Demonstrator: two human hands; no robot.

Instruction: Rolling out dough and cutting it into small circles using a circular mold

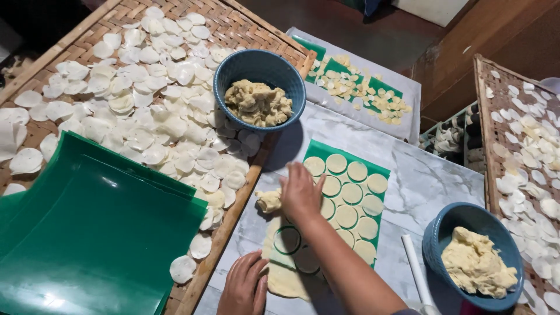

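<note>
My right hand (299,193) reaches over a green sheet (345,198) covered with several round dough discs, fingers curled at the sheet's left edge beside a small lump of dough (269,200). My left hand (244,287) lies flat at the near edge of a rolled dough sheet (284,269) that has round holes cut in it. Whether the right hand pinches anything is hidden.
A woven bamboo tray (233,23) at left carries many thin white discs and stacked green sheets (93,233). Blue bowls of dough stand at top centre (259,96) and lower right (475,256). A white roller (415,268) lies near. Another tray (525,151) with discs is right.
</note>
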